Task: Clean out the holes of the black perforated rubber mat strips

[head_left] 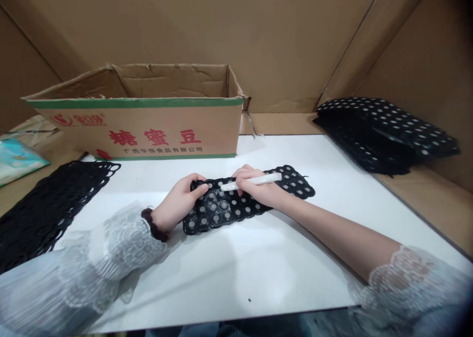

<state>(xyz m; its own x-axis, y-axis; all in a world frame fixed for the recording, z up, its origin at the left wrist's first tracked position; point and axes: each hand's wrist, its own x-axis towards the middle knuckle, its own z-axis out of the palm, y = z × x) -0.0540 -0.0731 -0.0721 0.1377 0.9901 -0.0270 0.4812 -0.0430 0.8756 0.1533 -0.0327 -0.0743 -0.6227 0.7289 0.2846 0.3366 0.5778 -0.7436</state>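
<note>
A black dotted sheet (236,211) lies on the white bench (291,278) in the middle of the frame, set slightly aslant, its right end higher in the frame than its left. Rows of pale grey round dots cover it, and glossy, clear-looking patches shine around several dots in its left part.

The left hand (180,199) has its grip closed on the sheet's left end, thumb on top near the upper edge. The right hand (264,193) crosses over the sheet's middle, its grip narrow and closed around a white pen-like tool (268,178). The tool's tip points left, at the dots near the left thumb — whether it touches them I cannot tell.

A dark brown band (153,224) circles the left wrist, just beyond a white lace sleeve (114,243) at lower left; a matching lace cuff (406,273) shows at lower right. A small dark speck (249,300) sits on the bench at bottom centre.

Behind the left hand, at upper left, stands an open cardboard box (158,116) with green edges and red characters. Black openwork material (44,211) spreads along the left side, with a blue and white packet (20,162) above it at the left edge. At right, a pile of black dotted material (391,125) rests near the corner — brown cardboard panels (281,36) rise behind everything.
</note>
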